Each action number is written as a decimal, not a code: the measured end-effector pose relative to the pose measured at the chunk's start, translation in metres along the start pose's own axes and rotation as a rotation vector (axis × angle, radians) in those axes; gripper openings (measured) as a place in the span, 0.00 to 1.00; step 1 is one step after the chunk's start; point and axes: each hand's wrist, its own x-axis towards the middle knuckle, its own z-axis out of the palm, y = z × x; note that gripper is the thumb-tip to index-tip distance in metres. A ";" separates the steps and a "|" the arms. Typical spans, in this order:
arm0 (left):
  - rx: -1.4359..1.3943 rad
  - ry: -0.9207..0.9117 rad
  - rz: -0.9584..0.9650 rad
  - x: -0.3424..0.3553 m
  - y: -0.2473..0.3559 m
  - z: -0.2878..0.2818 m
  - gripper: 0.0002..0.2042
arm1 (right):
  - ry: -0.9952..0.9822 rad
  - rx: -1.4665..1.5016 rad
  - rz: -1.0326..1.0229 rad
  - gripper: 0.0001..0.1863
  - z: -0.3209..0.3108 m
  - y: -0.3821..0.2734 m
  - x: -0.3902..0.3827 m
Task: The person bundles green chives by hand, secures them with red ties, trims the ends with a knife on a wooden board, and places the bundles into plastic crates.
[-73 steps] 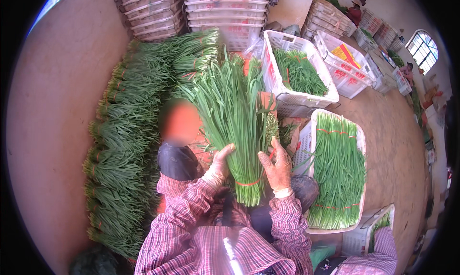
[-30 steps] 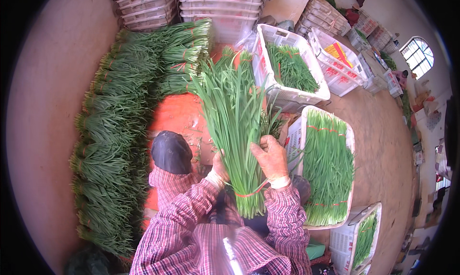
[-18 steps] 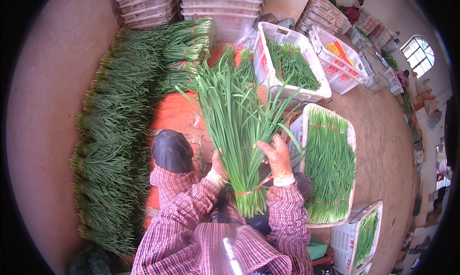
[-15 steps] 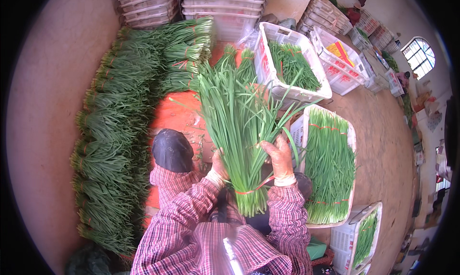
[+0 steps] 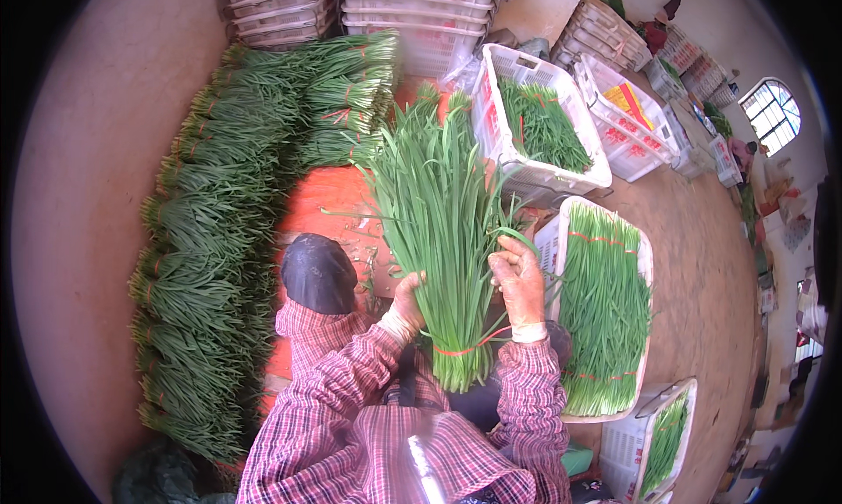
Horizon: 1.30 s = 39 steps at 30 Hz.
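Note:
A large bunch of garlic chives (image 5: 449, 258) stands upright before me, pale stem ends down, leaves fanning upward. A red band (image 5: 456, 353) circles it near the base, with a loose end sticking out to the right. My left hand (image 5: 407, 304) is closed around the bunch's left side, its fingertips partly hidden behind the leaves. On the other side, my right hand (image 5: 519, 280) is just off the bunch, thumb and fingers pinched together on a loose chive leaf (image 5: 521, 238) that curls over the fingertips.
Banded chive bunches (image 5: 206, 267) lie in a long row by the left wall. At right stand a crate packed with chives (image 5: 651, 311), another crate (image 5: 583, 184) behind it and a smaller one (image 5: 640, 456) nearer. Stacked white crates (image 5: 417, 17) rise at the back.
My right hand has come away from the bunch's side and now pinches a single leaf. My left hand keeps its grip; the leaves stand more gathered and upright.

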 end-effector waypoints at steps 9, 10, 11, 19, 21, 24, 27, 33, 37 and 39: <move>0.045 -0.017 -0.015 -0.001 0.000 -0.004 0.20 | 0.079 -0.074 -0.310 0.10 0.013 -0.068 0.005; 0.050 -0.034 -0.013 0.000 0.000 -0.004 0.19 | 0.070 -0.133 -0.329 0.10 0.011 -0.070 0.013; 0.059 -0.024 -0.017 0.000 -0.001 -0.003 0.19 | 0.064 -0.182 -0.367 0.10 0.009 -0.069 0.024; 0.027 -0.020 -0.042 0.001 -0.002 -0.007 0.21 | -0.100 -0.215 -0.158 0.20 0.010 -0.062 0.068; 0.016 -0.028 -0.034 0.002 -0.004 -0.010 0.22 | -0.135 -0.249 -0.090 0.20 0.010 -0.061 0.067; 0.014 -0.018 -0.031 0.003 -0.004 -0.014 0.22 | -0.155 -0.324 -0.116 0.22 0.013 -0.055 0.071; 0.021 -0.021 -0.038 0.004 -0.003 -0.015 0.21 | -0.173 -0.451 -0.077 0.21 0.015 -0.064 0.071; 0.010 -0.058 -0.059 0.003 -0.001 -0.024 0.23 | -0.192 -0.454 -0.111 0.16 0.015 -0.059 0.077; 0.020 -0.021 -0.053 0.001 -0.001 -0.013 0.25 | -0.187 -0.321 -0.139 0.13 0.005 -0.050 0.081; 0.011 -0.018 -0.038 0.000 -0.001 -0.010 0.25 | -0.175 -0.166 -0.047 0.12 0.003 -0.053 0.077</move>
